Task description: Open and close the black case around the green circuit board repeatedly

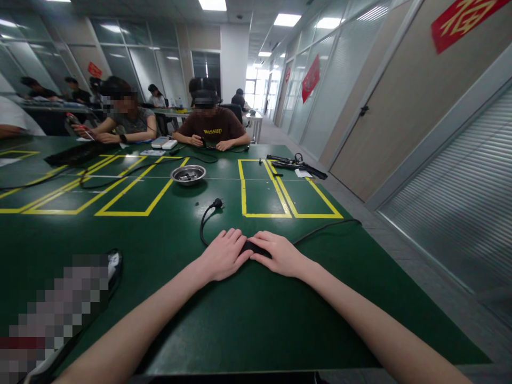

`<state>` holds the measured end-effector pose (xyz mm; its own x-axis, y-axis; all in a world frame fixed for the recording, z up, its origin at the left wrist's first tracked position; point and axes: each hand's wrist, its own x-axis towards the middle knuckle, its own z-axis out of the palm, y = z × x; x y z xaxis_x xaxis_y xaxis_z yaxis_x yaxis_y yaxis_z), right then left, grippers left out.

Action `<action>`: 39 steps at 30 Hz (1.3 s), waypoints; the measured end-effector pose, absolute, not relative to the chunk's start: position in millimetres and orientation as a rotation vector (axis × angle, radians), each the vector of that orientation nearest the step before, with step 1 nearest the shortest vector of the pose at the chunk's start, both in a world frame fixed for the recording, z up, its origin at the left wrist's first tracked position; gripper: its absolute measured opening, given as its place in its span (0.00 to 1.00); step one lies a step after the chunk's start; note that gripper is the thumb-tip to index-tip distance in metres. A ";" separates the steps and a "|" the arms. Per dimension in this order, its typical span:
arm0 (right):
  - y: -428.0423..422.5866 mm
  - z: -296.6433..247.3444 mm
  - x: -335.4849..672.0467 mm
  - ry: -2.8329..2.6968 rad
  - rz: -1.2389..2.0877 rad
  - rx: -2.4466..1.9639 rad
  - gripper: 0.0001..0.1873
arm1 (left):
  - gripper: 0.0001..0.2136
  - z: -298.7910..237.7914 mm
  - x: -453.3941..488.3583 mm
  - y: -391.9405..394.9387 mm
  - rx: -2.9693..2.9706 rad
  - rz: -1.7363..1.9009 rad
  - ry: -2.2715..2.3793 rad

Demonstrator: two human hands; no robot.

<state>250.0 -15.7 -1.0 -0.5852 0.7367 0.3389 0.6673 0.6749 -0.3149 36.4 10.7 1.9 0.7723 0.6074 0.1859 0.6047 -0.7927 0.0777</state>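
Both my hands rest on a black oblong object [257,248] lying on the green table; its exact kind cannot be made out. My left hand [226,253] covers its left end, fingers curled over the top. From the right, my right hand [279,252] grips the other end, its thumb close to my left thumb. A black cord with a mains plug [217,203] loops out past my left hand, the plug lying on the table. Beyond my right hand, a thin black cable [328,226] runs toward the table's right edge. My fingers and palms hide most of the object.
A metal bowl [188,175] with small parts stands ahead. Black tools [298,166] lie at the far right, near yellow tape outlines [266,216] on the green table [256,320]. Two co-workers sit across the table. A partly blurred item [114,266] lies at left.
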 end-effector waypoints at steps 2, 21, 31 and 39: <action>-15.3 -1.0 250.1 -2.473 0.207 -1.092 0.17 | 0.20 3.0 34.4 11.7 2.939 0.316 0.966; -18.2 -5.0 247.5 -2.608 -0.010 -1.131 0.21 | 0.26 3.4 25.4 18.8 2.913 0.329 0.870; -22.6 0.0 244.9 -2.599 0.097 -1.202 0.20 | 0.14 13.6 10.5 28.3 2.419 0.542 0.904; -21.3 -3.4 244.0 -2.314 0.397 -1.253 0.11 | 0.15 15.1 15.2 24.8 2.459 0.422 0.900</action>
